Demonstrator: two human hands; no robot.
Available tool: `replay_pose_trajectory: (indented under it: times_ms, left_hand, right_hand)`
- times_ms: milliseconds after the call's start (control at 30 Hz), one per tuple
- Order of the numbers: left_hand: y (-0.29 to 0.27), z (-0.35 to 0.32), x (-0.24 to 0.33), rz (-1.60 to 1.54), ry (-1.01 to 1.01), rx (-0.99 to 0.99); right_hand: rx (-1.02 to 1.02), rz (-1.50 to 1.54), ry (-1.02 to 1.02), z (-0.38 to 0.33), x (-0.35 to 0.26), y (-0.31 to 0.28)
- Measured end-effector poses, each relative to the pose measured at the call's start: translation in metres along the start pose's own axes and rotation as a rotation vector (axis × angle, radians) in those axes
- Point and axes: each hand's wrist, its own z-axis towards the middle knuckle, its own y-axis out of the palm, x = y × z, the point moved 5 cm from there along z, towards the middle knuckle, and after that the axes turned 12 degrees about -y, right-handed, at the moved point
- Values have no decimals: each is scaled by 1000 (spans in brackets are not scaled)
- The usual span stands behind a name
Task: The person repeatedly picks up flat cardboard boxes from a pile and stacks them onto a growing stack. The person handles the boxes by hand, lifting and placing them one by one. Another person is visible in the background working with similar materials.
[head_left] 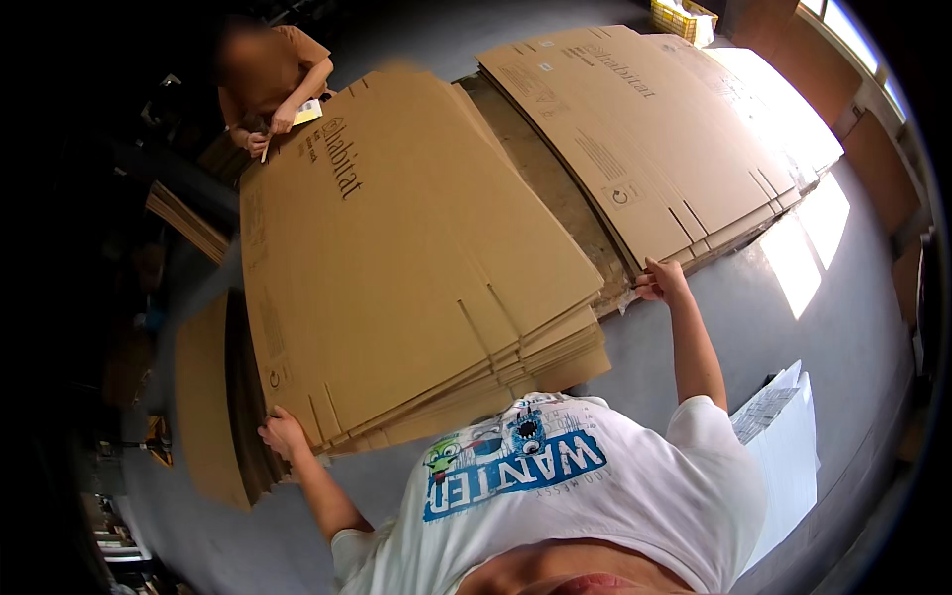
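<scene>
There it lay, the broad stack of flat brown printed cardboard sheets [416, 248], slotted along the edges and fanned unevenly at the near side, spread right in front of the person. Stiff stuff, I judged, light by the single sheet but heavy as a pile, likely to bow in the middle and crease at those slots; best held by opposite edges, hands well apart, clear of the cuts. And the left hand [286, 433] was there, at the near left corner, fingers curled in by the edge, though I couldn't tell whether they had clamped on it. Across to the right hand [664, 281]: thumb above, fingers tucked beneath, closed on the near corner of a second stack of flat brown cardboard [694, 139]; how many layers, I couldn't say. Between the stacks showed a dull brown board [545, 169]. Beyond the far left corner, a co-worker's bare hand [283, 119] was busy, and behind everything sat a yellow lattice basket [684, 22].
</scene>
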Motion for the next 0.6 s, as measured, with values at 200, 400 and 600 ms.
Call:
replay_pose_trajectory:
  times_ms: [200,400,600]
  left_hand:
    - [9,26,-11,-66,-20,-85]
    - [1,18,-10,-92,-54,-18]
    - [-13,28,-7,-121,-52,-132]
  right_hand:
    - [58,-538,-691,-141,-113,61]
    - [51,-903,-1117,-200,-118,146]
    - [-54,-921,-975,-200,-140,153]
